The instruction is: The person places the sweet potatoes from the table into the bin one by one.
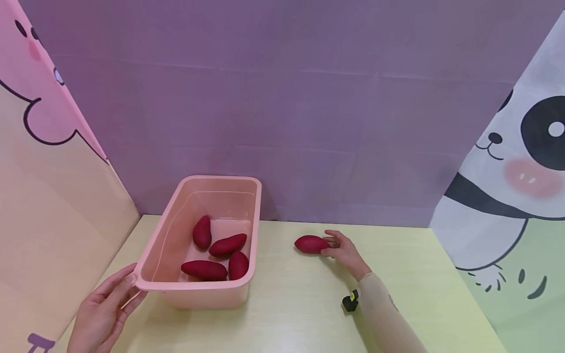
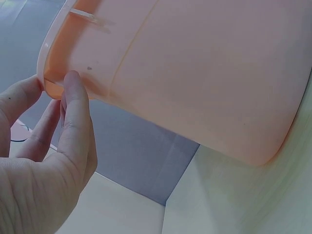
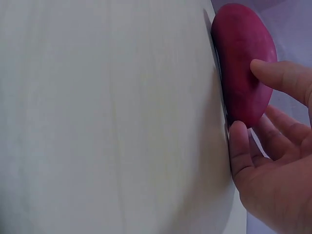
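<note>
A pink plastic bin (image 1: 207, 296) stands on the table at the left. My left hand (image 1: 103, 309) pinches the rim at its near left corner, thumb on one side and fingers under the lip, as the left wrist view shows on the bin (image 2: 204, 73). Several dark red sweet potatoes (image 1: 204, 270) lie inside. One more sweet potato (image 1: 310, 244) rests on the table to the right of the bin. My right hand (image 1: 346, 252) holds that one by its right end; in the right wrist view the thumb lies against the sweet potato (image 3: 241, 53), with curled fingers around its near end.
A small black object with a yellow mark (image 1: 350, 301) is by the right forearm, on the pale table (image 1: 291, 314). A purple backdrop (image 1: 309, 122) rises behind. Printed panels, one with a panda (image 1: 499, 196), flank the table.
</note>
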Demonstrator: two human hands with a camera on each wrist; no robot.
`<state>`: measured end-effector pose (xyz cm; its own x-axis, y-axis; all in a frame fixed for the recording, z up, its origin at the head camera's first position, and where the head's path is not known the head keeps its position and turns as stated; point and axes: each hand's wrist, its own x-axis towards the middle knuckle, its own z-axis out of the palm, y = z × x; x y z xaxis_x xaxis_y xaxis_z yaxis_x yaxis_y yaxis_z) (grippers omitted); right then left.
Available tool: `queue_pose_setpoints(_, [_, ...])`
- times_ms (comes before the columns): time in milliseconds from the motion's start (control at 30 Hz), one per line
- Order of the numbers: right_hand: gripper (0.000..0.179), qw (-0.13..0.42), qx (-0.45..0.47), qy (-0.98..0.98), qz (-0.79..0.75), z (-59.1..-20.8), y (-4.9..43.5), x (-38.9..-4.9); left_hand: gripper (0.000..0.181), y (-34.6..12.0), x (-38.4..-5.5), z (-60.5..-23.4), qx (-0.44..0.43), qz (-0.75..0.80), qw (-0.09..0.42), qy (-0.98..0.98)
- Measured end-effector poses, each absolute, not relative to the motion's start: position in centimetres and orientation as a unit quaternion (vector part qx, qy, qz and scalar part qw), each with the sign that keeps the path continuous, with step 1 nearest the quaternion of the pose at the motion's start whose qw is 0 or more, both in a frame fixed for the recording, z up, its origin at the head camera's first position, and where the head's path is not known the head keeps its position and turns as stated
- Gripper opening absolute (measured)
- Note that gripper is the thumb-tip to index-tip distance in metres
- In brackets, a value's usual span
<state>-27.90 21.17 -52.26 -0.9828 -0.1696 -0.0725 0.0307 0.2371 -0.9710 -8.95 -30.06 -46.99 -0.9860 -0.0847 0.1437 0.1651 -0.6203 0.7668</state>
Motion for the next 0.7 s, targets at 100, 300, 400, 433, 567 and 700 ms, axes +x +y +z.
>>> queue_pose_setpoints(100, [0.064,0.086,-0.043,0.779,-0.620,-52.30,21.11,-27.89,0.037,-30.04,-8.99,-46.99,-0.045,-0.898,0.068,-0.432])
queue_pose_setpoints(300, [0.059,0.094,-0.040,0.774,-0.625,-52.34,21.08,-27.93,0.037,-30.07,-9.06,-46.91,-0.044,-0.900,0.068,-0.429])
queue_pose_setpoints(400, [0.053,0.094,-0.037,0.774,-0.625,-52.24,21.06,-27.90,0.038,-30.07,-9.09,-46.88,-0.047,-0.900,0.068,-0.427])
queue_pose_setpoints(433, [0.051,0.092,-0.035,0.775,-0.625,-52.23,21.03,-27.89,0.038,-30.08,-9.09,-46.89,-0.047,-0.900,0.067,-0.427])
queue_pose_setpoints(567, [0.043,0.087,-0.030,0.778,-0.622,-52.18,20.87,-27.76,0.038,-30.10,-9.10,-46.87,-0.044,-0.901,0.067,-0.426])
queue_pose_setpoints(700, [0.041,0.084,-0.031,0.774,-0.627,-52.19,20.64,-27.54,0.037,-30.12,-9.08,-46.84,-0.039,-0.901,0.066,-0.427])
